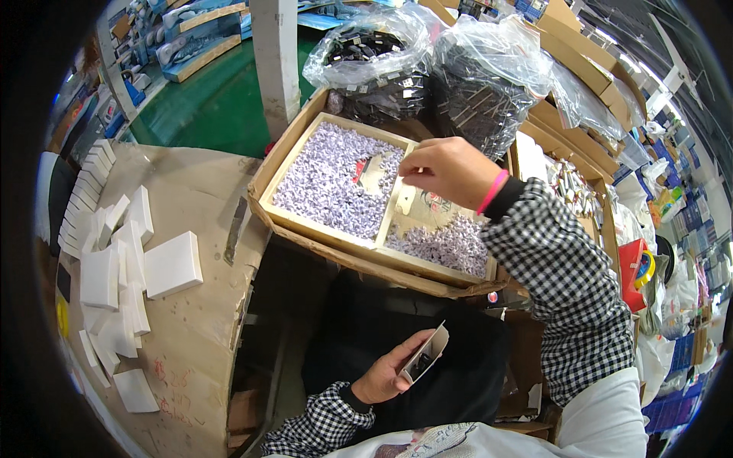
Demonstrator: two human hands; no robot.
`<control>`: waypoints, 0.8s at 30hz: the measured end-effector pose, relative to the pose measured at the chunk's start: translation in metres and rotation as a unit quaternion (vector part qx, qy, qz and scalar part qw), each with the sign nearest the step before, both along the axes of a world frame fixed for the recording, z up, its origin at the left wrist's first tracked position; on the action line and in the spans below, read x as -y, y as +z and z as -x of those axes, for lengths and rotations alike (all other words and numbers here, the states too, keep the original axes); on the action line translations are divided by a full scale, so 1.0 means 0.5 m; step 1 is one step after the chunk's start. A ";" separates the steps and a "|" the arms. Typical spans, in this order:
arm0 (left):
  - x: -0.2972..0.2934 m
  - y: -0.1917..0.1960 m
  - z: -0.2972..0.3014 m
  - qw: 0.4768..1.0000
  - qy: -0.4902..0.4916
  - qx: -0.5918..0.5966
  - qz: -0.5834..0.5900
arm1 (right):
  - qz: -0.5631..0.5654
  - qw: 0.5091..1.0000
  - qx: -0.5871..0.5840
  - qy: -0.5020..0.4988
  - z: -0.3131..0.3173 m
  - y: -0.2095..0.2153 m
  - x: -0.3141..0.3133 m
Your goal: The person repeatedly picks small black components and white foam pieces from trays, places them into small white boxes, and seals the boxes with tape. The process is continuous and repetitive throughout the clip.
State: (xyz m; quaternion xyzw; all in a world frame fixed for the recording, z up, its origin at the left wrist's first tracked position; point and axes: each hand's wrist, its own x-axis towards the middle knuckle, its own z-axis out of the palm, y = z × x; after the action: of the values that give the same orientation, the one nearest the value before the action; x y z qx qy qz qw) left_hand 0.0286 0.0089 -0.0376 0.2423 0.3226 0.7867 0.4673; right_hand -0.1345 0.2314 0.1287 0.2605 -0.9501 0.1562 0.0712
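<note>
While the right hand (450, 172) hovers over the wooden tray (336, 229), its fingertips are pinched together above the divider, and whether anything tiny sits between them I cannot tell. That tray is our landmark: two compartments, both strewn with small pale purple pieces (328, 183), all resting in a shallow cardboard box (263, 179). Below the tray, close to the body, the left hand (385, 374) curls around a small open paper box (425, 355), thumb on one side and fingers on the other, mouth tilted up toward the tray. Behind the tray stand clear plastic bags (427, 69) packed with dark parts. Left of the tray, the cardboard-covered table (198, 252) carries a scatter of flat white boxes (172, 266), some stacked in a row along its far left edge.
</note>
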 end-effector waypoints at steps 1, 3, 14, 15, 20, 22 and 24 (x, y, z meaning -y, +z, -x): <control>0.000 -0.001 0.001 1.000 0.002 -0.013 0.012 | -0.001 1.000 -0.003 0.016 0.013 -0.004 0.009; 0.000 -0.002 0.002 1.000 0.009 -0.008 0.018 | -0.013 1.000 0.020 0.016 0.038 -0.021 0.035; 0.021 -0.008 0.010 0.999 0.039 -0.004 0.012 | -0.175 0.981 0.065 -0.044 0.106 -0.071 0.088; 0.023 -0.008 0.010 0.999 0.040 -0.005 0.011 | -0.178 0.981 0.067 -0.035 0.107 -0.070 0.083; 0.023 -0.010 0.011 0.999 0.041 -0.003 -0.006 | -0.148 0.987 0.056 -0.007 0.107 -0.071 0.071; 0.023 -0.011 0.011 0.999 0.046 -0.003 -0.008 | -0.126 0.991 0.053 0.004 0.103 -0.072 0.075; 0.024 -0.012 0.011 0.999 0.052 -0.001 -0.006 | -0.178 0.983 0.032 -0.004 0.101 -0.073 0.083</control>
State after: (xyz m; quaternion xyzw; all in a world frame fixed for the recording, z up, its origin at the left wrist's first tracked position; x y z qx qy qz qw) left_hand 0.0228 -0.0032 -0.0436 0.2293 0.3302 0.8115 0.4240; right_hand -0.1850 0.1901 0.0922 0.2597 -0.9656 -0.0079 -0.0059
